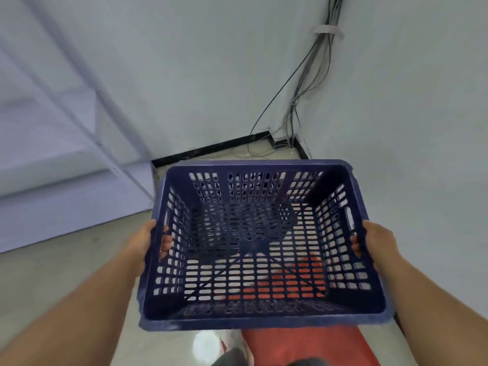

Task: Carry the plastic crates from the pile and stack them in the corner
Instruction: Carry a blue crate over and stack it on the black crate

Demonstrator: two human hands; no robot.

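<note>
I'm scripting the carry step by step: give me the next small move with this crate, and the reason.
Probably step forward and lower the blue crate toward the floor corner. Both hands, left and right, grip its side handles, it is empty and held above the floor, and the corner lies just ahead.

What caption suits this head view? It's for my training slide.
Both hands, left hand and right hand, carry an empty blue crate toward the cabled corner.

Bare forearms, no sleeves, red trousers (303,344), dark shoe (232,359)
</note>
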